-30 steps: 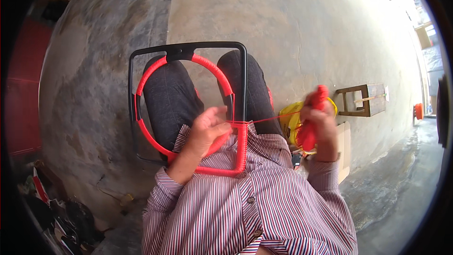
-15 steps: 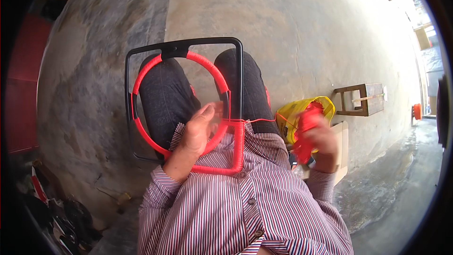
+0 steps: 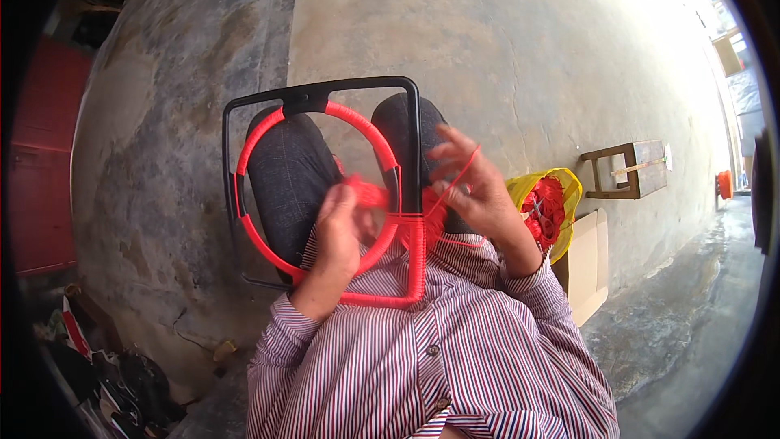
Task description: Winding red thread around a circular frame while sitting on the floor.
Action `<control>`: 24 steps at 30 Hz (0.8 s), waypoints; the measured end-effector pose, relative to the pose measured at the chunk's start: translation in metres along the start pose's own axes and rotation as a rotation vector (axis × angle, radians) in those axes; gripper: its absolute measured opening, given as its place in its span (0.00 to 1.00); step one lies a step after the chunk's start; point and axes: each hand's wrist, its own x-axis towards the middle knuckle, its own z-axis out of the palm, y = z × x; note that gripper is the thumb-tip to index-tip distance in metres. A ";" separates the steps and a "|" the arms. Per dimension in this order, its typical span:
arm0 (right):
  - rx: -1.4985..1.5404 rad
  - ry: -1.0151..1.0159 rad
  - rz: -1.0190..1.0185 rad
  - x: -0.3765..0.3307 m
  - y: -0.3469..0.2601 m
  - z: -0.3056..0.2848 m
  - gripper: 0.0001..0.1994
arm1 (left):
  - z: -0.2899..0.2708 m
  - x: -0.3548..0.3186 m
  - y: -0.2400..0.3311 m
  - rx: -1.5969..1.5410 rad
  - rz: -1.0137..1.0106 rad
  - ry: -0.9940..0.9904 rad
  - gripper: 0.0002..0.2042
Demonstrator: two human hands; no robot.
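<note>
Beneath everything is the concrete floor (image 3: 504, 49), grey and stained, darker toward your left. You sit over it in a striped shirt (image 3: 422, 374), your knees in dark trousers (image 3: 288, 171) pointing away from you.

Across your lap lies the black square frame (image 3: 325, 91), its far side past your knees and its near right corner at your waist. The right bar and near bar of that frame are wound in red cord (image 3: 416, 252). Inside the frame sits a round hoop (image 3: 357, 123), also wrapped in red, touching the frame at the top and at the right.

To your right on the floor stand a low wooden stool (image 3: 630, 167) tipped on its side, a flat piece of cardboard (image 3: 587, 264), and a yellow bag (image 3: 552, 199) holding red material, just beside your right forearm.

Your left hand (image 3: 340, 228) is curled shut on the lower part of the hoop, with a tuft of red cord showing just beyond its knuckles. Your right hand (image 3: 475, 187) is over the frame's right bar, fingers partly spread, and a taut red strand (image 3: 457, 175) runs across them; where it is gripped I cannot tell.
</note>
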 end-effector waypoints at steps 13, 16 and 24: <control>0.387 0.252 -0.061 -0.009 -0.020 -0.015 0.15 | 0.009 -0.018 -0.002 0.274 0.481 -0.178 0.18; -0.292 -0.248 0.233 -0.017 -0.029 -0.065 0.15 | 0.010 -0.010 0.001 0.124 0.301 -0.114 0.16; 1.040 0.593 0.047 -0.089 0.030 -0.138 0.10 | 0.005 -0.002 0.002 0.285 0.038 -0.118 0.24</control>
